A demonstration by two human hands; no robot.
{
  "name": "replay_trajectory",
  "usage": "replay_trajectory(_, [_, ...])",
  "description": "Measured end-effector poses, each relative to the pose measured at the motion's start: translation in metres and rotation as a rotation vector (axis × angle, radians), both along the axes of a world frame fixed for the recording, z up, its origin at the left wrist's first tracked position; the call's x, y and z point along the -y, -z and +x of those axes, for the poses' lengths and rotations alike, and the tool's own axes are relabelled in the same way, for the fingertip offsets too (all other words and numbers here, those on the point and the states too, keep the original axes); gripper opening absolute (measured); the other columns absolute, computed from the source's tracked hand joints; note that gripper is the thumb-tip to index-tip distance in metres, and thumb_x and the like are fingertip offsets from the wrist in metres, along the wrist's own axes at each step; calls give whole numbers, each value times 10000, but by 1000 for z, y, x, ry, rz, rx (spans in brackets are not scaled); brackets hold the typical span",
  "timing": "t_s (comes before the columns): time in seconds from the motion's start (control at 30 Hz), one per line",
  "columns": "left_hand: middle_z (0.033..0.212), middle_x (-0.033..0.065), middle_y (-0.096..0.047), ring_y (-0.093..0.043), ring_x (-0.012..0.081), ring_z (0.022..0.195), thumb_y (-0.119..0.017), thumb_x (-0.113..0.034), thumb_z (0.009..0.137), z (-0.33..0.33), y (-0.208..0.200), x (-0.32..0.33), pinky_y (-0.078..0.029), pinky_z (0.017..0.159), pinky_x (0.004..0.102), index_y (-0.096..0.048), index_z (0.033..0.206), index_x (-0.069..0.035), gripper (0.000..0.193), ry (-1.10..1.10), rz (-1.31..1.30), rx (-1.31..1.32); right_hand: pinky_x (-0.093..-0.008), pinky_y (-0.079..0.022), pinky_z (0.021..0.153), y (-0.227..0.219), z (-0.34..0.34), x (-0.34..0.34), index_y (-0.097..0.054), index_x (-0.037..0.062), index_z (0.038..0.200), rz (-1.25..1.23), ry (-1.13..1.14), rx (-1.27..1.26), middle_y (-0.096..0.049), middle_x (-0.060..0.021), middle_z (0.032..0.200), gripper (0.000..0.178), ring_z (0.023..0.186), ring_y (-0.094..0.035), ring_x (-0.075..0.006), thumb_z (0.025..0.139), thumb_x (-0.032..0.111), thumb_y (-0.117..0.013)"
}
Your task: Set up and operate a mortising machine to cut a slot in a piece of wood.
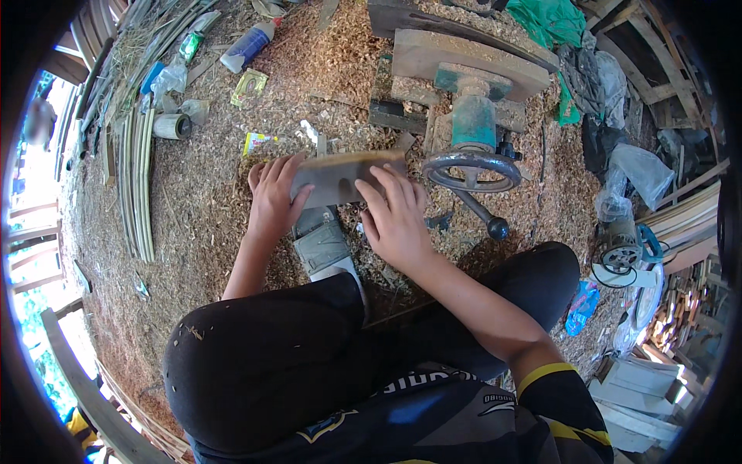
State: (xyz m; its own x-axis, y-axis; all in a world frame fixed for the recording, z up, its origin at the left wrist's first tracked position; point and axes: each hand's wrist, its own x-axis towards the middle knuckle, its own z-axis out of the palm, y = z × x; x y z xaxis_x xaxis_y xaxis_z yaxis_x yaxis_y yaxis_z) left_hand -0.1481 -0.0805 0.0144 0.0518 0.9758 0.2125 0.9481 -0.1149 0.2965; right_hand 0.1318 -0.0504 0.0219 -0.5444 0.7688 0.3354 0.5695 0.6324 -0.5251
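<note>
Between my hands is a short flat board point(328, 184), its face grey-brown and its upper edge lighter, slightly blurred. My left hand point(272, 193) grips its left end, thumb against the face. On the right part of the board, my right hand point(398, 216) holds it with fingers spread over the face and the thumb lower down. Just below the board sits a grey-green block-like object point(321, 246) with a pale lower end; its kind is hard to make out.
A vise-like machine with a handwheel point(473, 172) and wooden jaws stands ahead to the right. Long thin strips point(137, 185) and a blue bottle point(249, 46) lie left on shavings. A corded power tool point(622, 246) and plastic bags point(638, 176) are at right.
</note>
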Motion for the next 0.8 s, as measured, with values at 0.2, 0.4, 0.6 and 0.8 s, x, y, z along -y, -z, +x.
replay_trajectory(0.2, [1552, 125, -605, -565, 361, 1444, -892, -297, 844, 7, 6, 14, -341, 1224, 580, -556, 1585, -116, 834, 19, -97, 28, -602, -331, 1229, 19, -5, 4, -645, 99, 1470, -39, -59, 93, -525, -165, 1578, 558, 1558, -453, -366, 929, 141, -775])
replay_trajectory(0.4, [1632, 124, -550, -528, 377, 1505, -948, -276, 764, 15, 20, 9, -342, 1264, 560, -565, 1590, -154, 919, 36, -121, -5, -623, -319, 1253, 47, -8, -9, -676, 69, 1435, -26, -45, 184, -534, -190, 1613, 450, 1595, -438, -358, 989, 128, -658])
replay_trajectory(0.6, [1557, 95, -584, -561, 348, 1456, -991, -234, 695, 3, 23, -7, -379, 1243, 574, -600, 1547, -196, 938, 41, -147, -46, -642, -289, 1280, 63, -2, -16, -669, 125, 1461, -36, 2, 207, -494, -194, 1668, 469, 1612, -418, -380, 995, 120, -623])
replay_trajectory(0.8, [1513, 81, -617, -596, 338, 1412, -989, -241, 690, 1, 19, -18, -403, 1255, 584, -653, 1469, -182, 850, 94, -113, -69, -623, -336, 1276, 71, -1, -30, -661, 161, 1482, -56, 14, 165, -474, -196, 1685, 515, 1607, -424, -400, 974, 82, -630])
